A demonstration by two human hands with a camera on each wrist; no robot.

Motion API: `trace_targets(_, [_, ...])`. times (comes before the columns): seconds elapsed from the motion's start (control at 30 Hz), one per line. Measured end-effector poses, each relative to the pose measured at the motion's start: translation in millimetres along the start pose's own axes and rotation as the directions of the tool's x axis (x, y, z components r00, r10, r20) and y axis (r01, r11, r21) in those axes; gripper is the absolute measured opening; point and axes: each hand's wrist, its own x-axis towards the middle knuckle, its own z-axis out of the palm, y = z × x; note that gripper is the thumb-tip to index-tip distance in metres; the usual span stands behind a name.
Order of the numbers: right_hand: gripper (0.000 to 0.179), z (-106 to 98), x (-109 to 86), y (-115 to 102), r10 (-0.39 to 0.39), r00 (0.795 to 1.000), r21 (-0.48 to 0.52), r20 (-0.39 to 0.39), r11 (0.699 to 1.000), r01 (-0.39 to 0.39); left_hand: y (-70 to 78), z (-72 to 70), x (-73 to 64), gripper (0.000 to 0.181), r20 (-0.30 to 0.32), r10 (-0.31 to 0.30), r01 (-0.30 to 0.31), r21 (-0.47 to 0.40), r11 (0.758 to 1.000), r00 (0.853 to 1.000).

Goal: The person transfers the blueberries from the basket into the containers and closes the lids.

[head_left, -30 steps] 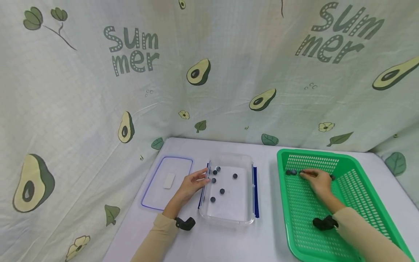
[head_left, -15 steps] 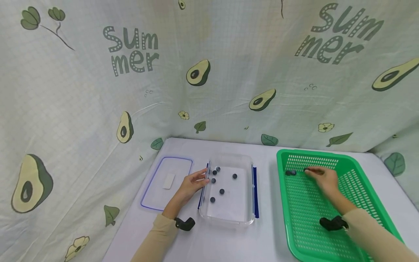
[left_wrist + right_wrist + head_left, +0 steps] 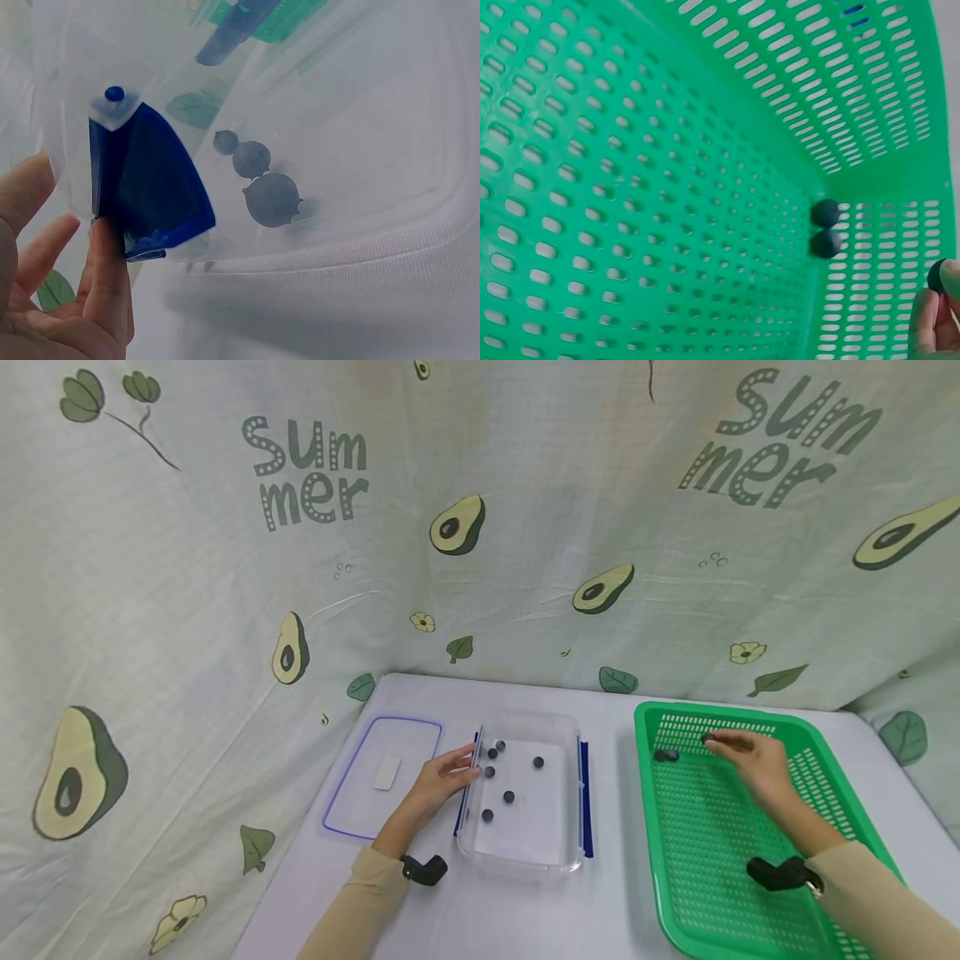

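Note:
In the head view, my left hand (image 3: pixel 442 782) rests with loosely bent fingers against the left side of a clear plastic container (image 3: pixel 525 860). The left wrist view shows a fingertip touching the container's blue side clasp (image 3: pixel 154 187). Several dark round blueberries (image 3: pixel 509 797) lie spread over the container's floor. My right hand (image 3: pixel 757 768) is raised over the far part of a green perforated basket (image 3: pixel 656 877), pinching one blueberry (image 3: pixel 936 276) between thumb and fingertips. Two more blueberries (image 3: pixel 826 229) sit side by side at the basket's far left corner.
Left of the container lies a clear lid (image 3: pixel 352 793) with a blue rim and a white rectangle on it. A second blue clasp (image 3: pixel 587 802) hangs on the container's right side. Behind the white table (image 3: pixel 607 910) hangs an avocado-print curtain (image 3: pixel 525 527).
The right hand has lifted the pinched blueberry from the basket's far side, moving up and to the right. My left hand and the container have stayed put.

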Motion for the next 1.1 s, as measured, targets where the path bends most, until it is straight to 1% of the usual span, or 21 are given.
trace_targets(0.13, [0.041, -3, -2.4, -11, -0.045, 0.999, -0.017, 0.02, 0.999, 0.046, -1.0, 0.2, 0.0, 0.056, 0.003, 0.004, -0.004, -0.004, 1.0, 1.0])
trace_targets(0.23, [0.041, -4, -3.7, -18, -0.071, 0.997, -0.012, 0.039, 0.997, 0.071, 0.7, 0.1, -0.7, 0.057, 0.002, 0.005, -0.005, -0.009, 1.0, 1.0])
trace_targets(0.37, [0.043, -4, -4.2, -26, -0.092, 0.994, 0.009, 0.055, 0.996, 0.092, 1.4, -0.1, -0.6, 0.057, 0.005, 0.006, -0.006, -0.013, 1.0, 1.0])
trace_targets(0.5, [0.042, -2, -5.1, -34, -0.108, 0.992, -0.002, 0.068, 0.994, 0.109, 0.3, 0.4, -1.1, 0.057, 0.004, 0.011, -0.011, -0.008, 1.0, 1.0])
trace_targets(0.67, [0.039, 1, -7.8, -48, -0.121, 0.989, -0.001, 0.085, 0.993, 0.121, -0.1, 0.6, -1.5, 0.057, 0.004, 0.015, -0.015, -0.006, 1.0, 1.0])
trace_targets(0.83, [0.04, 6, -8.5, -63, -0.127, 0.984, 0.038, 0.124, 0.992, 0.123, -0.5, -0.6, -0.2, 0.057, 0.006, 0.013, -0.013, -0.011, 1.0, 1.0])
trace_targets(1.1, [0.039, 14, -9.5, -81, -0.139, 0.977, 0.083, 0.162, 0.988, 0.127, -3.3, -1.1, 1.0, 0.058, 0.016, 0.009, -0.009, -0.006, 1.0, 1.0])
